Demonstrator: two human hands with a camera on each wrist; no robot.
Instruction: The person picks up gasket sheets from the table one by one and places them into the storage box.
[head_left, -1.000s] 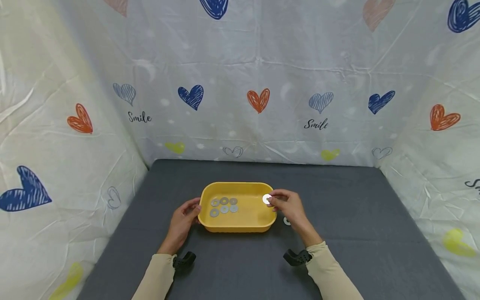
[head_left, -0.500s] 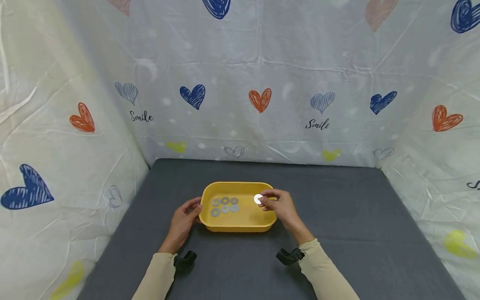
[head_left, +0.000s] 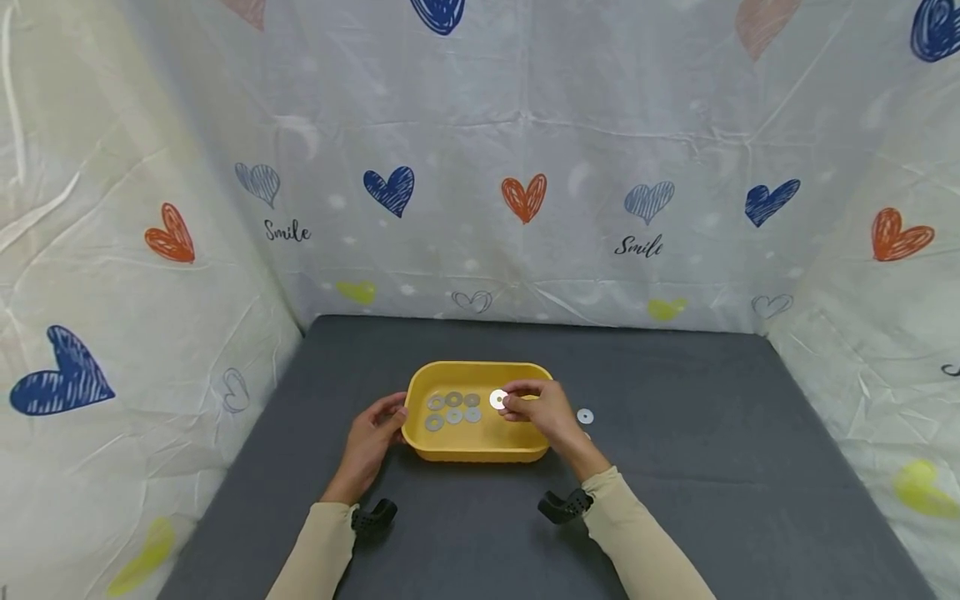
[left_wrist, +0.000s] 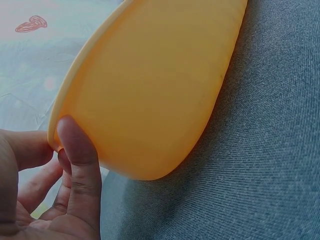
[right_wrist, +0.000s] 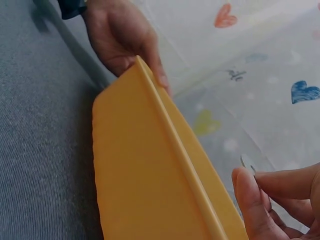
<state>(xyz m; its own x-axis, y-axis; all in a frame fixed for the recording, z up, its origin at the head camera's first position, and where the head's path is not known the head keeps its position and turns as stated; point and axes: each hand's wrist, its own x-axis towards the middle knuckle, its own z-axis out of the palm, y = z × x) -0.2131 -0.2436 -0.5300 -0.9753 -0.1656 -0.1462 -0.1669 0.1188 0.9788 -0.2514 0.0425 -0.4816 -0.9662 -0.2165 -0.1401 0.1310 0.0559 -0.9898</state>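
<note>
A yellow plastic tray (head_left: 480,456) stands on the dark grey table. My left hand (head_left: 366,442) grips its left end, thumb on the outer wall and fingers at the rim, as the left wrist view shows. Between thumb and forefinger my right hand (head_left: 551,414) pinches a flat metal washer (head_left: 495,399), held over the right half of the tray. In the right wrist view that washer (right_wrist: 245,160) shows nearly edge-on, above the rim. Several grey washers (head_left: 453,416) lie flat on the tray floor at the left, in two rows.
Right of the tray, a loose washer (head_left: 585,416) lies on the table (head_left: 697,433). Another washer (head_left: 588,437) is mostly hidden by the right wrist. A white curtain (head_left: 450,108) with printed hearts surrounds the table at the back and sides.
My right hand has carried the washer leftward, from the tray's right rim to over its inside. A loose washer on the table has come into sight. The left hand keeps its grip.
</note>
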